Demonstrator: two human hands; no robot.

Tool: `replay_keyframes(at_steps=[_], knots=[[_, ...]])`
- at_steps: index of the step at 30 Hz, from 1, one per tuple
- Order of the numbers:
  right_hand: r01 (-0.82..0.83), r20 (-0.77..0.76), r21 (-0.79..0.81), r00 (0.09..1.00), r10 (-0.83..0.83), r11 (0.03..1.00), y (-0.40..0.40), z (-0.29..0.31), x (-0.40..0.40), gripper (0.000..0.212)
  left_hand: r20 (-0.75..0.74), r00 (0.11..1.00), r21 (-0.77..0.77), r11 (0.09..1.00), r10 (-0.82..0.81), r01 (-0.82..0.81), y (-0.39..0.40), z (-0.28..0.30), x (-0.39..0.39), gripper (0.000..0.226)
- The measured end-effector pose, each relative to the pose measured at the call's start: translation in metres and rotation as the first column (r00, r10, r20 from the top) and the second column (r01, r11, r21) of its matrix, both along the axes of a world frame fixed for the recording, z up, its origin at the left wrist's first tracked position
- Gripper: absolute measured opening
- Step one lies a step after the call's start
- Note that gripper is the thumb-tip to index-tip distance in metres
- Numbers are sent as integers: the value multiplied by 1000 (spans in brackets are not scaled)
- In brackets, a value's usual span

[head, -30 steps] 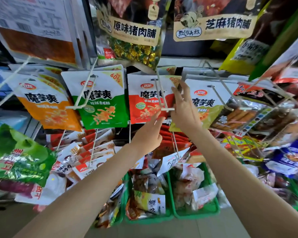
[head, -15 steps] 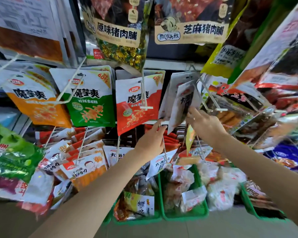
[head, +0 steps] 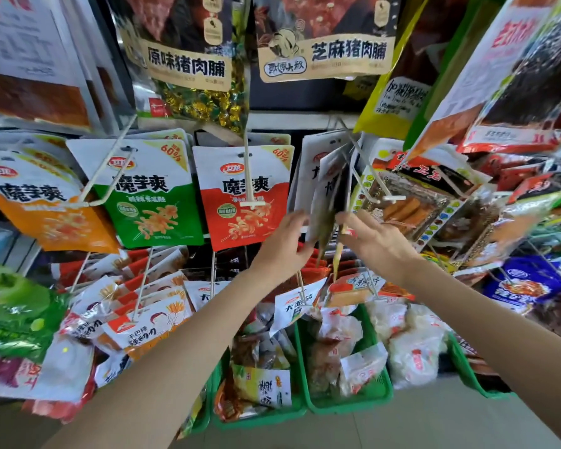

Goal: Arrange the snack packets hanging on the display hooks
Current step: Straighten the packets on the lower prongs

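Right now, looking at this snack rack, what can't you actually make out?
- Head view: the fronts of the white packets between the left hand and right hand are turned edge-on, print unreadable.
- Packets behind the red packet are covered by it.
- Right-edge packets are blurred and cut off.

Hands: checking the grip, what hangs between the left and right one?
In the head view, white packets turned edge-on hang between left hand and right hand.
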State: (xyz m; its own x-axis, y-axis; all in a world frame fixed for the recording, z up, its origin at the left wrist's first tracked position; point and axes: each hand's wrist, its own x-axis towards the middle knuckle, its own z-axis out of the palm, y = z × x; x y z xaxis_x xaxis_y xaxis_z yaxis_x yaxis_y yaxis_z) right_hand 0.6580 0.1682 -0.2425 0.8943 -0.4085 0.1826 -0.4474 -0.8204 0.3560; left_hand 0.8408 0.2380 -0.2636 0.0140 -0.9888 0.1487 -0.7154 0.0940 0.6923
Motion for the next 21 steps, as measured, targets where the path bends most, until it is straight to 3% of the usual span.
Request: replay_keyframes(at_steps=[3,6,8,9,11,13,17,21], knots=[[22,-14,121,1000,-21,992,-4,-5,-7,30,-101,991,-122,988,83,-96,-21,15,-8,42],[292,19,243,952,-306,925,-21,2,-11,22,-107,979,-212,959,171,-191,-38,25,-17,32],[488,-47,287,867,-496,825,-31,18,-12,29,-181,947,-223,927,264,-301,-47,28,-16,29],[512,-1,381,833,-554,770,-36,26,-11,37,-216,932,-223,915,291,-337,-50,30,-15,29],[399,155,551,814,-560,733,-44,37,-6,60,-221,929,-238,907,297,-347,-53,34,-13,30],[301,212,602,832,-512,739,-50,43,3,77,-154,945,-259,911,289,-320,-51,38,-15,32],[255,233,585,857,-460,770,-62,42,12,82,39,977,-307,933,211,-189,-39,43,-28,21],[229,293,539,851,-436,811,-74,36,4,88,95,991,-405,913,90,-44,-20,43,-45,11]])
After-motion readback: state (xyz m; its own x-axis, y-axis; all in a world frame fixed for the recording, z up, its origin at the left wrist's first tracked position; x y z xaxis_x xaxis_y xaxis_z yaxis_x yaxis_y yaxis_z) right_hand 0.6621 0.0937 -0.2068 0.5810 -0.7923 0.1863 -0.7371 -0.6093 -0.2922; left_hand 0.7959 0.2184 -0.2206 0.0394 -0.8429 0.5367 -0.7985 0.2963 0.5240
